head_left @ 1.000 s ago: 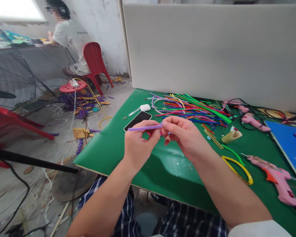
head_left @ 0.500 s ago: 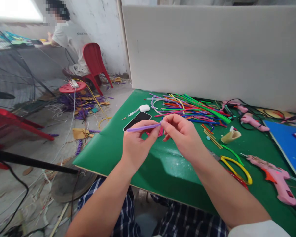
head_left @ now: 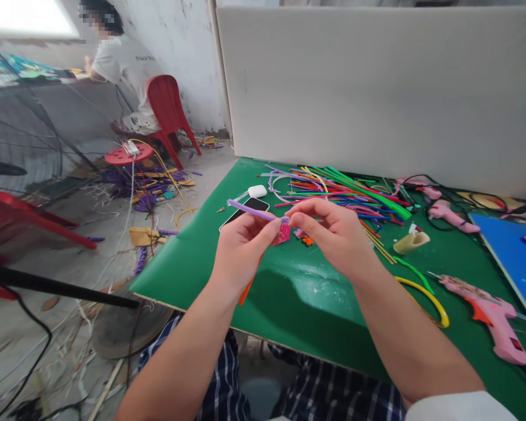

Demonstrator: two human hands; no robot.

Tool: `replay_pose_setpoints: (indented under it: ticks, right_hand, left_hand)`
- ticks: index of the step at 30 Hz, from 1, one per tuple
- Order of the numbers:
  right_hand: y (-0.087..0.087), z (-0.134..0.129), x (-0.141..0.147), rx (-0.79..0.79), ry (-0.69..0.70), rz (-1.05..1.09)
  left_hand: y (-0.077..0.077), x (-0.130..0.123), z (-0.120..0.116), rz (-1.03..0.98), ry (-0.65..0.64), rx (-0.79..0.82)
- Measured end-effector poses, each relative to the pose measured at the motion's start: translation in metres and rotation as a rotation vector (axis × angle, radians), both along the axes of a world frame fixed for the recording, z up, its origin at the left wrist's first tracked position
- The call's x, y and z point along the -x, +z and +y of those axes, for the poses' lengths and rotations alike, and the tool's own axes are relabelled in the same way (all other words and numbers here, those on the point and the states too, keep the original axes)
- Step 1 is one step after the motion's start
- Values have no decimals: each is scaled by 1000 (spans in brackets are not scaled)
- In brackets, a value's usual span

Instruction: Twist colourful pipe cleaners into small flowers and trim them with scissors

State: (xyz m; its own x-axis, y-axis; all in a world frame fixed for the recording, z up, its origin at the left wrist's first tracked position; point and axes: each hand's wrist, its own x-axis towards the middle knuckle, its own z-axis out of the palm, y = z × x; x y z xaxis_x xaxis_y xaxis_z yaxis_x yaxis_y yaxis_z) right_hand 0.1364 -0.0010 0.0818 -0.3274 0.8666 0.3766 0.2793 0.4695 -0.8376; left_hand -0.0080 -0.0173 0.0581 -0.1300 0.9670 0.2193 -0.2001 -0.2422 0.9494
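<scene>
From my remote seat I have only the head view, looking down on two bare hands above a green table [head_left: 188,266]. Taking the fingertips as the centre of my clock, I see the purple stem [head_left: 251,209] raised over the tabletop between both hands, its long free end pointing to about ten o'clock. The left hand [head_left: 243,245] has thumb and forefinger clamped on the stem close to its small curled end. The right hand [head_left: 333,237] has its thumb and forefinger together on that curl; I cannot tell how firmly they press. At six o'clock, just under the fingertips, I make out a pink piece [head_left: 281,235], but cannot tell whether it is held or lying down. An orange strip [head_left: 246,292] shows at seven, partly hidden by the left hand. A phone [head_left: 258,204] lies at ten, a white case [head_left: 257,191] just beyond it. The heap of coloured stems [head_left: 333,190] spreads at two, a hollow tan tube [head_left: 405,243] sits at three, and a pink glue gun [head_left: 486,313] lies at four. Well apart, at ten, a person [head_left: 129,67] sits on a red chair [head_left: 166,105].
</scene>
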Motion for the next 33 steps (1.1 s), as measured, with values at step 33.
replay_pose_setpoints:
  ticks: [33]
  right_hand:
    - [4, 2, -1, 342, 186, 72]
  left_hand:
    - [0, 4, -6, 691, 259, -387]
